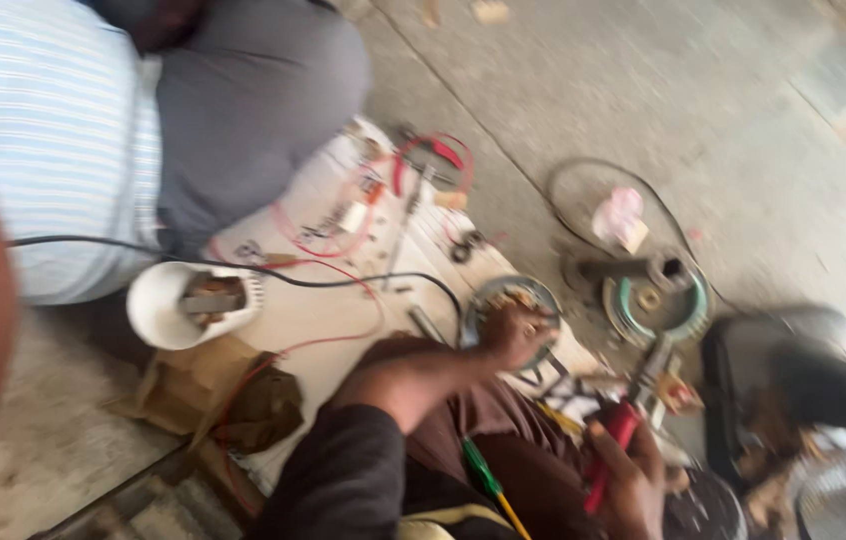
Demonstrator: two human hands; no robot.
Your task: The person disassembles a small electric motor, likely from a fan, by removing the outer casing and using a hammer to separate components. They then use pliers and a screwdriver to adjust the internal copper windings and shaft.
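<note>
Low in the middle of the frame, the left hand [515, 335] closes its fingers over the rim of a round grey metal dish [503, 300] holding small brownish parts, which sits on a white sheet [328, 320] spread over the concrete floor. At the lower right, the right hand [633, 475] is clenched around a red-handled tool [611, 445]. A white plastic motor housing [188, 303] lies at centre left beside a black cable [243, 262], near another person in a striped shirt [53, 140].

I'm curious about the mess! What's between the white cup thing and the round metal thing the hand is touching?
In the head view, a black cable and thin red wire cross the pale sheet between them.
</note>
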